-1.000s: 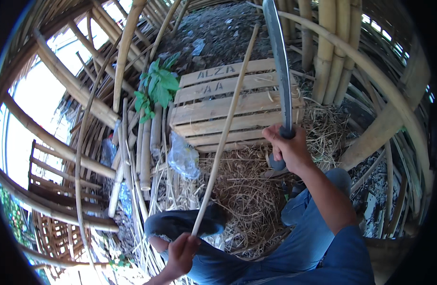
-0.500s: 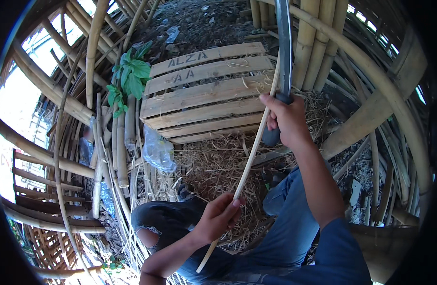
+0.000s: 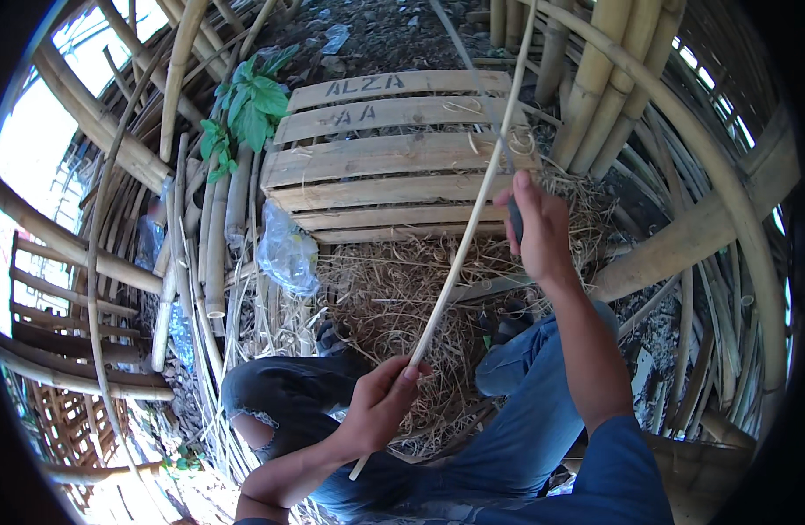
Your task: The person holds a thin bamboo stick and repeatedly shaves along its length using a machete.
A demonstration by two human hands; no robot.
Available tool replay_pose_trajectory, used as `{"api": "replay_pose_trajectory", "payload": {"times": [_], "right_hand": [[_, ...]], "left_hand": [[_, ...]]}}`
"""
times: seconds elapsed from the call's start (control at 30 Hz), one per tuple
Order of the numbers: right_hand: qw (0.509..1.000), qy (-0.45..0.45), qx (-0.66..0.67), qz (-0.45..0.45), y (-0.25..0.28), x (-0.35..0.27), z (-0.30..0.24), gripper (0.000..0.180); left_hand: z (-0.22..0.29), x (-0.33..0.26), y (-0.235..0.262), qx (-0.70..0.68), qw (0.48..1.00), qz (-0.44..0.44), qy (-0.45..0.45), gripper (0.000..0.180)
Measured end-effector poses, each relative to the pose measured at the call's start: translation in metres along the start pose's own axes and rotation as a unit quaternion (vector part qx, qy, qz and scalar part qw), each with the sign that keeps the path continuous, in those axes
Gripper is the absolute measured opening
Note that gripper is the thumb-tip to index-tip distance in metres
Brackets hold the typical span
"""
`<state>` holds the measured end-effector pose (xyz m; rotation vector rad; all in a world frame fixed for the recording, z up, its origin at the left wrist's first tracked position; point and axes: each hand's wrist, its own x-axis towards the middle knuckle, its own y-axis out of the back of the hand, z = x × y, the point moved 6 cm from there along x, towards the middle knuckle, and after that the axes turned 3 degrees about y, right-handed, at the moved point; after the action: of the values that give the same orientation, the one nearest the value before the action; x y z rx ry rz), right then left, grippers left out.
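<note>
A person's left hand (image 3: pixel 381 408) pinches a slender pale strip (image 3: pixel 459 258) between thumb and fingers, slanting before a slatted wooden crate (image 3: pixel 367 163) | right hand (image 3: pixel 545 229) clasps a long-bladed knife (image 3: pixel 515 220) by its dark handle | blade crosses strip in view, contact unclear | dry shavings (image 3: pixel 389 302) spread between crate and denim-clad legs (image 3: pixel 542 376)

Left hand (image 3: pixel 380 405) grips a pale strip (image 3: pixel 459 262), right hand (image 3: pixel 544 232) apparently a blurred knife (image 3: pixel 487 103).

Slatted wooden crate (image 3: pixel 332 164); clear plastic bag (image 3: pixel 286 255) near its left corner; leafy green plant (image 3: pixel 255 109); bamboo poles (image 3: pixel 584 101).
</note>
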<state>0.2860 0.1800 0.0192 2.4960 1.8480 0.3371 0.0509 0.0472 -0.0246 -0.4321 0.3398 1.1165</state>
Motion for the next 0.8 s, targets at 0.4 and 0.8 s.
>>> {"api": "replay_pose_trajectory", "payload": {"times": [0.4, 0.8], "right_hand": [[0.896, 0.296, -0.265, -0.196, -0.093, -0.091, -0.031, 0.05], [0.868, 0.34, -0.302, -0.201, -0.099, -0.093, -0.028, 0.055]], "left_hand": [[0.017, 0.005, 0.031, -0.094, 0.99, 0.081, -0.072, 0.027], [0.009, 0.002, 0.038, 0.009, 0.982, 0.158, -0.103, 0.026]]}}
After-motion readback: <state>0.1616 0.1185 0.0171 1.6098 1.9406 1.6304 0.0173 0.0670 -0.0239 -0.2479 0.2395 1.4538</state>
